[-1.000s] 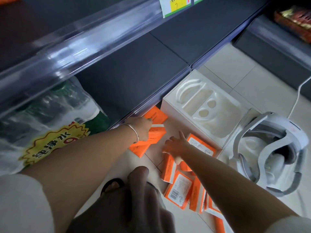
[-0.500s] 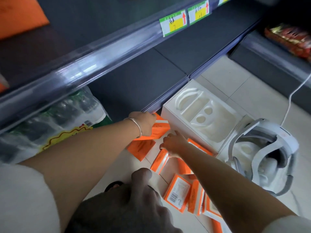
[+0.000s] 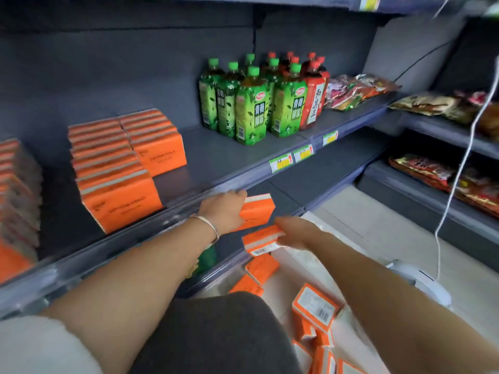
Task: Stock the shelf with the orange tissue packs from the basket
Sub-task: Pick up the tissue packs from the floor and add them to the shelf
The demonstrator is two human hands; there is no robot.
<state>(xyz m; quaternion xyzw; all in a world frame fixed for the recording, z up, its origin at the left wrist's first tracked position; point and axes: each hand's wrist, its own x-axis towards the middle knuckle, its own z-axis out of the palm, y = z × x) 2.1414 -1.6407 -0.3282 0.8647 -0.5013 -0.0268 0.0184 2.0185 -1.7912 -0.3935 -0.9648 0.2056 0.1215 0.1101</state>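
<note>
A dark grey shelf (image 3: pixel 221 155) ran the length of a shop aisle. Its left part carried rows of orange tissue packs (image 3: pixel 113 168) stood on edge, one behind another. Farther right on the same board stood green bottles (image 3: pixel 251 103) and red bottles (image 3: pixel 314 101), with snack packets (image 3: pixel 356 89) lying beyond them. Just below the board's front rail, the person's left hand (image 3: pixel 224 211) gripped the upper pack (image 3: pixel 258 211), fingers curled round its near end. The pack was held off the ground in front of the lower tier. Just beside it and slightly lower, the right hand (image 3: pixel 299 232) clasped the lower pack (image 3: pixel 263 238) by its right end, barcode side facing down. Loose packs (image 3: pixel 314 309) lay scattered on the pale floor (image 3: pixel 378 225) beside the person's knee (image 3: pixel 216 333). A white cable (image 3: pixel 459 168) hung at right. Price labels (image 3: pixel 280 162) sat on the rail, and a silver bracelet (image 3: pixel 208 225) circled the left wrist.
</note>
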